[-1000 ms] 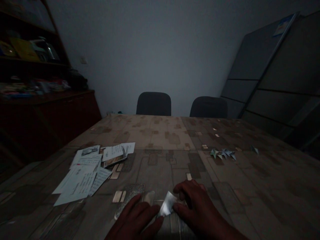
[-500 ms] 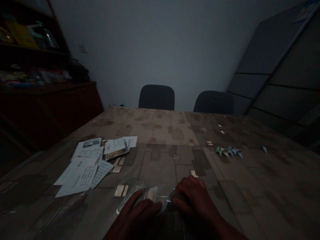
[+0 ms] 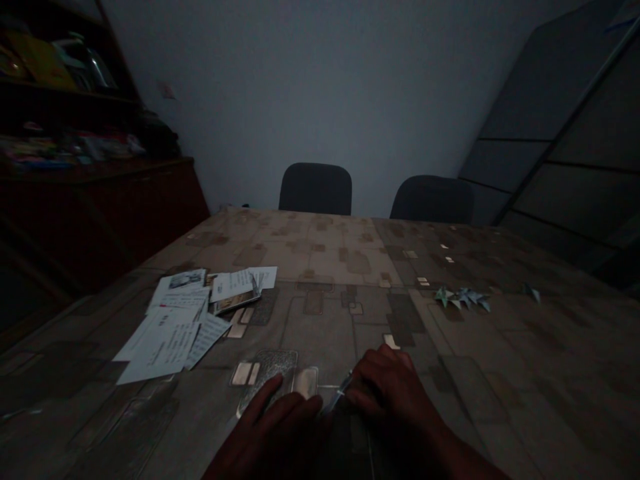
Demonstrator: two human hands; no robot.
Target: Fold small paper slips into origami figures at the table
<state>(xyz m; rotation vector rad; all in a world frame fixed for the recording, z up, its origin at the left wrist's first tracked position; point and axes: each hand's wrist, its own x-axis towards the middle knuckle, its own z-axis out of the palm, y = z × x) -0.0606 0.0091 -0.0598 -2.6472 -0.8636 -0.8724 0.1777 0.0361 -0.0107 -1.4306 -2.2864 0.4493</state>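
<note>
Head view, dim light. The right hand [image 3: 393,393] is curled, its grip clenched on a paper slip [image 3: 336,400]: thumb and forefinger meet at the slip's right end and pinch it. The left hand [image 3: 280,437] lies flat with its grip released, fingers stretched out and their tips touching the slip's left end. The slip shows only as a thin pale sliver, tilted up toward the right, low over the surface [image 3: 340,267] between the two hands. Its fold cannot be made out.

Left of the slip and somewhat farther from the person, loose printed sheets [image 3: 165,333] lie overlapping on the surface. At their far end a small glossy card [image 3: 235,301] rests partly under a white sheet. Right of the slip and farther away, a cluster of small folded paper shapes [image 3: 463,297] sits in a short row. One more folded shape [image 3: 533,291] lies apart, to the right of that row.

Beyond the slip, at the surface's far edge, two dark chairs [image 3: 315,188] stand side by side against a plain wall [image 3: 310,87]. Far left of the slip stands a dark wooden cabinet [image 3: 125,200], with cluttered shelves above it. Far right of the slip, large grey panels [image 3: 565,133] lean against the wall.
</note>
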